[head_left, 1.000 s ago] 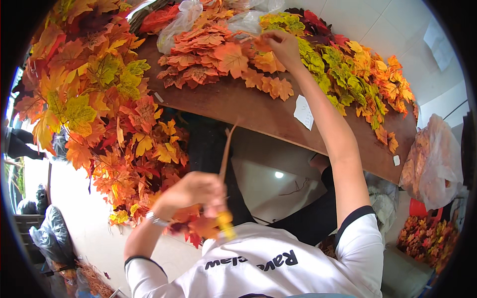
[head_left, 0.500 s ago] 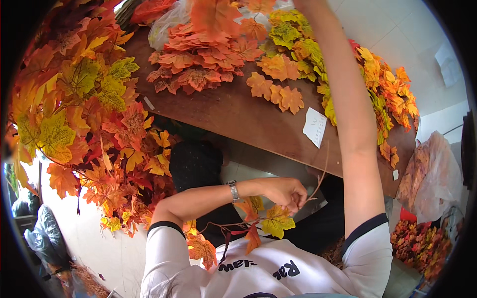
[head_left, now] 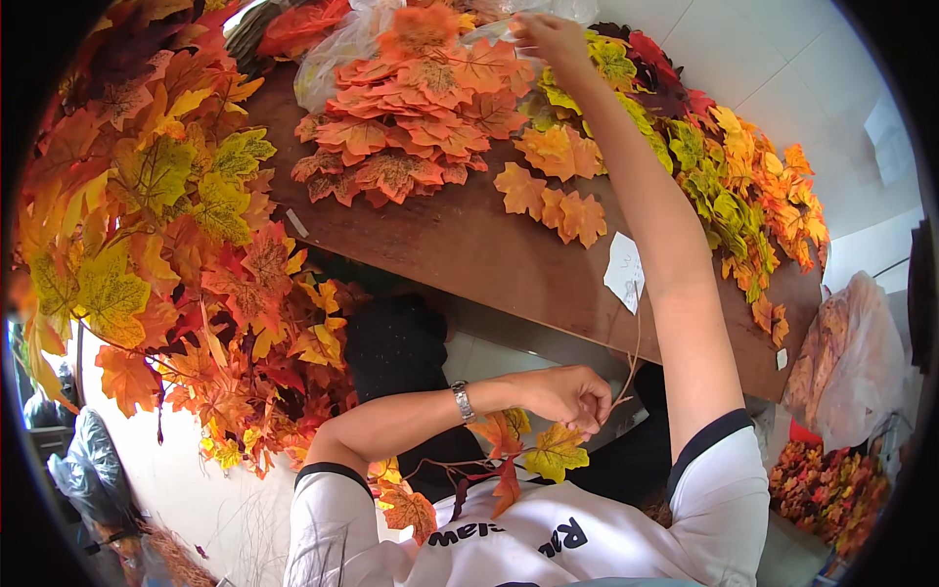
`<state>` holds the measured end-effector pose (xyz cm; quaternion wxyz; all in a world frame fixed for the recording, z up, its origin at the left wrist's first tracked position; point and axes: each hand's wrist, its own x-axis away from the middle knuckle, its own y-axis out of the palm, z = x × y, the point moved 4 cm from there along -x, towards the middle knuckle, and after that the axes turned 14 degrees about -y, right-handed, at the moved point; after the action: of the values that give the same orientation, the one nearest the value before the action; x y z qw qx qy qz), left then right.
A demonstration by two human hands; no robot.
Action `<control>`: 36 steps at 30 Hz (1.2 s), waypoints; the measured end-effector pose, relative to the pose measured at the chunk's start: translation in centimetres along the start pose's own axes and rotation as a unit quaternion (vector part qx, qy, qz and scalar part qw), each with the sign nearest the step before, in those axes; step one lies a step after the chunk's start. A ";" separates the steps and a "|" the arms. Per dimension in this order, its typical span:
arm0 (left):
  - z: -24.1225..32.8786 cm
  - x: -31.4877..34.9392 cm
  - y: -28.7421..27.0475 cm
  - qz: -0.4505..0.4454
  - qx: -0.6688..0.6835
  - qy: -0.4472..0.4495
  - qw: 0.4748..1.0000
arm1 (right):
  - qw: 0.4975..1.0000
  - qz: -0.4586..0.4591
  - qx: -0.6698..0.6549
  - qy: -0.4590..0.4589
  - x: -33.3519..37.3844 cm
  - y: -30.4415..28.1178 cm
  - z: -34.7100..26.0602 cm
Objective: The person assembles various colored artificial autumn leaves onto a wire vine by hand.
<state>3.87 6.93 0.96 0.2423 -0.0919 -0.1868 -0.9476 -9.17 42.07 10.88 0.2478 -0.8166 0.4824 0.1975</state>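
In front of my chest, my left hand (head_left: 567, 396) is closed around the stem of an artificial autumn-leaf branch (head_left: 558, 452). The bare twig end (head_left: 636, 342) rises to the right of the fist, and the yellow and orange leaves hang below the wrist. My right arm stretches across the table, with my right hand (head_left: 550, 41) at its far side, above clear plastic and just right of a tall stack of orange-red leaves (head_left: 401, 122). Its fingers point left and look apart, with nothing visible in them. A few orange leaves (head_left: 553, 207) lie nearer on the table.
The brown table (head_left: 460, 259) carries a small white paper slip (head_left: 622, 272) and piles of green-yellow leaves (head_left: 706, 191) and orange leaves (head_left: 782, 201). Dense finished-looking foliage (head_left: 196, 245) fills the left. A plastic bag of leaves (head_left: 851, 357) stands at the right.
My right hand has come back from the upper edge and moved left towards the orange-red stack. My left hand keeps hold of the branch, almost in place.
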 end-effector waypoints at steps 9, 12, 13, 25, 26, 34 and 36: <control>1.5 0.5 -0.3 0.008 -0.007 0.021 1.000 | 0.879 -0.098 0.440 -0.155 -2.4 0.4 4.7; 1.7 0.5 -0.4 0.015 -0.022 0.026 0.999 | 0.851 -0.161 0.481 -0.137 -2.9 -0.1 6.0; 1.7 0.6 -0.6 0.018 -0.016 0.021 0.999 | 0.851 -0.163 0.480 -0.136 -2.9 -0.1 6.0; 2.1 1.6 -1.1 -0.004 0.053 0.004 0.999 | 0.996 -0.032 0.079 0.026 5.4 -13.6 -11.1; 2.2 1.7 -1.1 -0.007 0.054 0.002 0.999 | 0.996 -0.024 0.016 0.086 7.4 -14.8 -10.8; 5.7 4.0 -0.6 0.095 0.086 0.085 0.988 | 0.963 0.112 -0.200 0.141 27.2 -18.0 -16.5; 6.4 3.8 -0.3 0.127 0.099 0.117 0.980 | 0.856 0.312 -0.390 0.132 31.4 -17.3 -16.4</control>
<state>0.92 8.12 7.71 0.3885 0.0207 -0.2370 -0.8902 21.89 17.73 10.06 -0.2317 -0.6712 0.6240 0.3264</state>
